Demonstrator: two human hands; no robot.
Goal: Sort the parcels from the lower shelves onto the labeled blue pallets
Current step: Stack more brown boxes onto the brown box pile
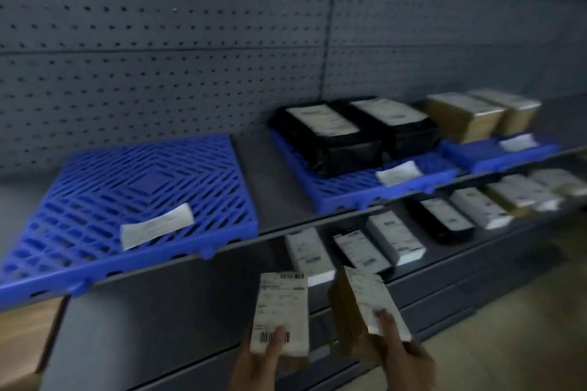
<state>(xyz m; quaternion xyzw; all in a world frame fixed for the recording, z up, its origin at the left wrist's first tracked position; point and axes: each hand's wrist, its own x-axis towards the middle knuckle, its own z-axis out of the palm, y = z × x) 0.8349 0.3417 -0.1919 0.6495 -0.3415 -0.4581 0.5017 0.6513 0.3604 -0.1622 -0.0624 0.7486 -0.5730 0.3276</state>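
My left hand (259, 367) grips a white labelled parcel (281, 305) at its near end, held flat below the upper shelf. Beside it, my right hand (403, 355) holds a brown box parcel (352, 324) with a white label on top, tilted. On the upper shelf lie three blue pallets, each with a paper label: the left pallet (95, 200) is bare, the middle pallet (355, 190) carries two black parcels (346, 133), the right pallet (486, 152) carries two brown boxes (470, 117). Several parcels (394, 238) lie in a row on the lower shelf.
A grey pegboard wall (158, 57) backs the shelves. The upper shelf's front edge (286, 228) overhangs the lower row. A brown cardboard box (25, 336) sits under the shelf at the far left. Light wooden floor (508, 343) lies at the right.
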